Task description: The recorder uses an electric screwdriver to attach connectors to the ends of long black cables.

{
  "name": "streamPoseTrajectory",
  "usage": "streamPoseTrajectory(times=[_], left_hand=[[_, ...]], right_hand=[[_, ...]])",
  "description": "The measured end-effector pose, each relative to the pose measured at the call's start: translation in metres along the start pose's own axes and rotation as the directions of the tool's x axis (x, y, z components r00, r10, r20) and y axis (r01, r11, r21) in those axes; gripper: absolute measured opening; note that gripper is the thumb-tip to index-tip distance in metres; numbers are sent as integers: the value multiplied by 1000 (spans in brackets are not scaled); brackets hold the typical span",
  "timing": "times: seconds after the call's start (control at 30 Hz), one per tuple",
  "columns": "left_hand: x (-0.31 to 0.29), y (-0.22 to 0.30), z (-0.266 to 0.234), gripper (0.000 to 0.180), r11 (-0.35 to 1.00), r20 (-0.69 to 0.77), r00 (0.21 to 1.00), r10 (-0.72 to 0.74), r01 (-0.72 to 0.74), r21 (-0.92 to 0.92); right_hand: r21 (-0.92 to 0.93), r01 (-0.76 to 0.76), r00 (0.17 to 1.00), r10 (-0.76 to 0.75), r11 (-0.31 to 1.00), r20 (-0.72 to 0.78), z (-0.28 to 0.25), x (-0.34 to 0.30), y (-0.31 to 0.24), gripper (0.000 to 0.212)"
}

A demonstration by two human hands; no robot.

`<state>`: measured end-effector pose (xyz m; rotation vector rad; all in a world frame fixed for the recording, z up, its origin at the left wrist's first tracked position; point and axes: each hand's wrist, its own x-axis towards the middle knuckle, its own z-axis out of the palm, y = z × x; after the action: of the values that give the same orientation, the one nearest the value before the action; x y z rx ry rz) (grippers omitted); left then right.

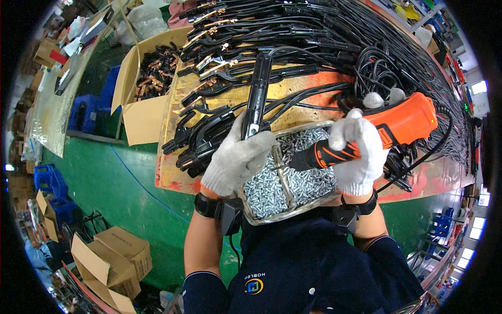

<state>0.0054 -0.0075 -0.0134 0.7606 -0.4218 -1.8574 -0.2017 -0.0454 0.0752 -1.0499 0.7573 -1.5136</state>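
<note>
My left hand (235, 163), in a white knit glove, is closed around the lower end of a black welding electrode holder (258, 86). The holder points upward, and a black cable (295, 49) leaves its top end. My right hand (361, 154), also gloved, grips an orange and black electric screwdriver (405, 123). Its narrow front end points left, over a tray of small silver screws (264, 193). The tray lies between my wrists, close to my body. Beside my left hand, several black electrode holders (196, 149) lie in a pile.
Rows of electrode holders with copper jaws (209, 39) and black cables (418, 68) cover much of the worktable (175, 175). An open carton (146, 123) of copper and black parts stands left of it. Empty-looking cartons (112, 256) sit on the green floor, near blue stools (55, 191).
</note>
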Motion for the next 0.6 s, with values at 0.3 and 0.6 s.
streamPoseTrajectory(times=[0.3,0.6], left_hand=[[-27,-17,68,35,998,-247,968,34,-19,62],[-28,-57,95,59,988,-301,952,-59,13,-153]], right_hand=[[407,58,996,-27,911,-83,-49,15,-23,16],[637,138,990,-115,759,-78,-78,22,-51,42]])
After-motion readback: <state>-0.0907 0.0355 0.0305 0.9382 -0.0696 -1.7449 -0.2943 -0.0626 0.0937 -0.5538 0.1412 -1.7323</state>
